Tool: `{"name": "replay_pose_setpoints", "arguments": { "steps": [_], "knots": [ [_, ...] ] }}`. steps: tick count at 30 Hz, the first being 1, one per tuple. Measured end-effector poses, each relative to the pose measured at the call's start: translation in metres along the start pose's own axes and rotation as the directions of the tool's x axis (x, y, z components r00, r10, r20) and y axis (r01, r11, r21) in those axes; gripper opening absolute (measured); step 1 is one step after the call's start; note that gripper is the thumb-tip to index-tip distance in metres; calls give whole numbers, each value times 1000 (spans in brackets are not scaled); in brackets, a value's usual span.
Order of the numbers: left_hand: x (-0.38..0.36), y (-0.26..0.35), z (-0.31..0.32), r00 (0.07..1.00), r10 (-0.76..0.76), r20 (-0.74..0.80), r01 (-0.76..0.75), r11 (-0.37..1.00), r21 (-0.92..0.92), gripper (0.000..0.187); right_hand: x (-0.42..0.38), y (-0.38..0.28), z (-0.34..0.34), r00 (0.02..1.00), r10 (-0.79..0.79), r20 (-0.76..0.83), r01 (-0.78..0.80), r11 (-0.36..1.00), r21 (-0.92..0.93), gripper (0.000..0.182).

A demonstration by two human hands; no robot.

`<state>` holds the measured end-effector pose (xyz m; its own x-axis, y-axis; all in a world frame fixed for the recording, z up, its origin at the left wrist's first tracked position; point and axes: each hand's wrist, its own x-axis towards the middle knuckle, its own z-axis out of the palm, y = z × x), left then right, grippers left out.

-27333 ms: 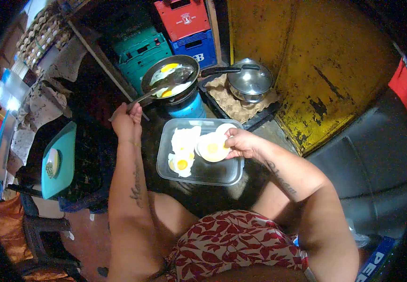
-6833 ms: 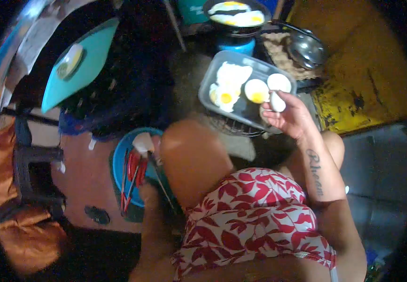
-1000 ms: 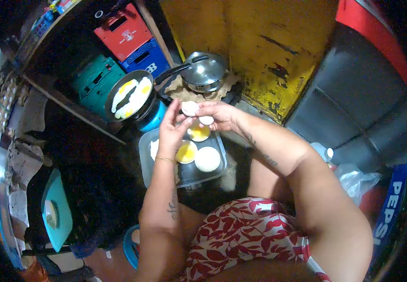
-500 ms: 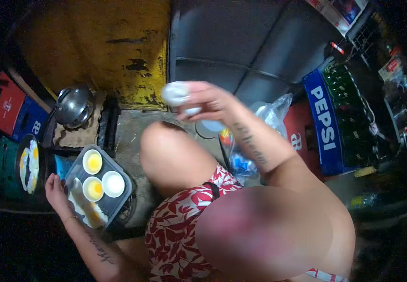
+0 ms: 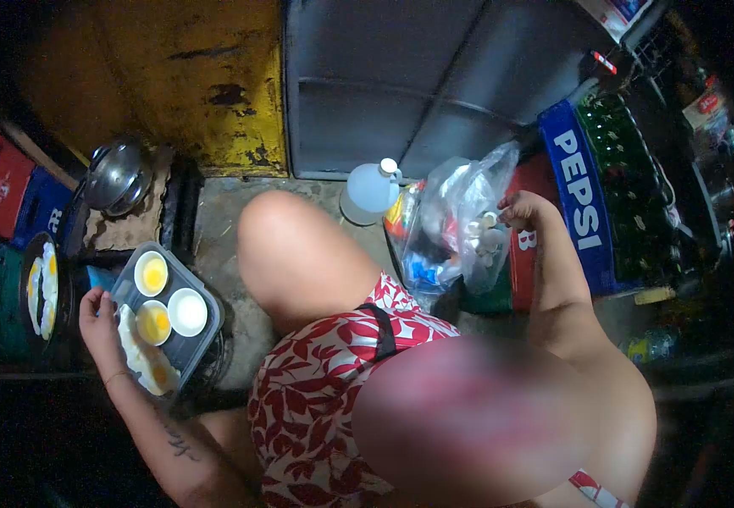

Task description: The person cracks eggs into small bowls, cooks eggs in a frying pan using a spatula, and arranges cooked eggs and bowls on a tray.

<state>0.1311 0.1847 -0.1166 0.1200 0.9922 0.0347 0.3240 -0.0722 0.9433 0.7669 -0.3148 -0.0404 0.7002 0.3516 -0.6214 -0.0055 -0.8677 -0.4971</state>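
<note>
My left hand (image 5: pixel 101 323) is at the left rim of a clear plastic tray (image 5: pixel 213 320), its fingers curled against the edge. In the tray are a cup with a yolk (image 5: pixel 154 273), a second cup with a yolk (image 5: pixel 154 323) and a white cup (image 5: pixel 187 312). Fried eggs (image 5: pixel 148 360) lie along its left side. At the far right, my right hand (image 5: pixel 528 210) is over the mouth of a clear plastic bag (image 5: pixel 451 203), fingers loosely bent and apart. White eggshells (image 5: pixel 488 230) are in the bag just below the fingertips.
A pan (image 5: pixel 42 288) with fried eggs stands at the left, near a metal pot (image 5: pixel 119 176) on cardboard. Behind my knee is a round jug (image 5: pixel 369 193) with a white cap. A blue Pepsi crate (image 5: pixel 572 199) with green bottles stands at the right.
My right hand has moved right, from above my knee to the plastic bag, and has let go of the eggshells. My left hand has stayed by the tray. The view has shifted slightly.
</note>
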Motion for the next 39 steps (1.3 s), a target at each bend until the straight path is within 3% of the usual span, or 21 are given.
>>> {"name": "replay_pose_setpoints", "arguments": {
  "steps": [1,2,5,7,8,9,11,14,17,23,25,27,29,30,31,32,35,36,37,38,39],
  "knots": [
    [-4,5,1,1000,11,12,-11,1000,15,28,-6,-17,7,997,51,-55,-58,990,-131,37],
    [-2,-1,-1,994,111,16,-112,991,69,28,15,-8,-2,996,-28,80,25,999,30,32],
    [-7,7,-7,994,106,-7,-102,973,206,31,-4,-85,19,938,-342,51,343,939,-24,17],
    [-23,30,-6,998,59,-30,-52,981,186,31,-19,-147,42,839,-540,70,526,837,149,16],
    [-25,34,-7,998,40,-54,-30,984,178,31,-20,-172,62,723,-687,69,633,700,331,19],
    [-27,29,-12,983,164,-79,-146,971,191,30,-30,-203,81,668,-733,126,607,635,477,26],
    [-38,43,-18,974,185,-129,-157,966,204,27,-44,-257,129,527,-829,190,574,512,640,36],
    [-48,48,-31,966,156,-205,-110,969,220,29,-64,-317,207,437,-829,349,479,543,690,45],
    [-59,50,-44,951,178,-252,-102,953,285,29,-82,-353,291,329,-775,539,336,629,701,35],
    [-78,53,-81,936,206,-287,-124,952,281,29,-135,-367,403,197,-621,759,329,771,545,35],
    [-76,44,-81,905,291,-312,-139,893,428,29,-136,-369,412,217,-597,772,359,784,506,35],
    [-78,45,-82,935,118,-333,-18,957,290,29,-111,-376,420,204,-651,732,433,730,529,33],
    [-79,34,-90,918,255,-302,-128,914,384,28,-93,-386,407,290,-809,512,742,528,414,32],
    [-81,37,-88,917,273,-289,-155,915,373,28,-81,-392,398,262,-916,304,910,339,237,35],
    [-84,41,-88,929,237,-285,-112,913,393,27,-72,-400,387,27,-995,94,999,23,-43,41],
    [-86,43,-90,938,194,-287,-61,908,416,26,-60,-400,365,48,-998,39,964,36,-262,43],
    [-84,36,-90,929,271,-253,-118,863,492,25,-10,-408,312,-156,-987,-23,662,-88,-744,46],
    [-82,32,-90,917,322,-235,-150,825,545,25,5,-415,294,-209,-978,-22,552,-100,-828,44],
    [-83,35,-87,916,324,-236,-152,825,544,25,8,-418,273,-176,-984,27,439,-103,-893,42],
    [-85,40,-82,933,276,-229,-127,851,509,26,27,-422,255,-275,-961,30,317,-120,-941,41],
    [-86,44,-79,948,228,-220,-100,875,474,27,35,-425,238,-281,-959,33,230,-100,-968,41]
  ]
}}
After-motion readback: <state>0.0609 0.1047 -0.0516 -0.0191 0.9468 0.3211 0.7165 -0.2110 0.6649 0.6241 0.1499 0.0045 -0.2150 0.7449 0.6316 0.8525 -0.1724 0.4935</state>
